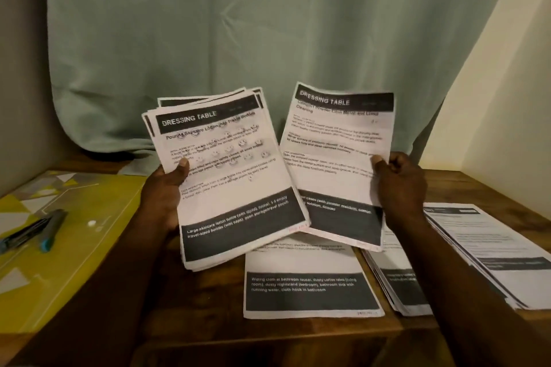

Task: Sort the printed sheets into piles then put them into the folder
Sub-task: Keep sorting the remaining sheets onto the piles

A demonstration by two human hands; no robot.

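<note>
Wooden worktop (208,313), green curtain (268,24) behind. Centre-left of frame: left hand (167,188) grips the held stack (235,182) of printed sheets, thumb on the top page, headed DRESSING TABLE. Centre-right: right hand (396,179) pinches a single sheet (337,164) at its right edge, same header. Its lower left corner sits behind the stack. Both are up off the worktop.

Step looks like sorting: read the header, match the pile. Headers match here, so I'd guess they belong together. Lay the sheet square, edges aligned, without nudging neighbours.

Below, lower centre: centre pile (310,286), top page mentions a wiping cloth. Lower right: right pile (399,286) and far-right pile (489,250), overlapping.

Left: yellow folder (68,262) lies flat, two pens (35,232) on it. No sheets visible in it. Pens need to come off before loading.
</note>
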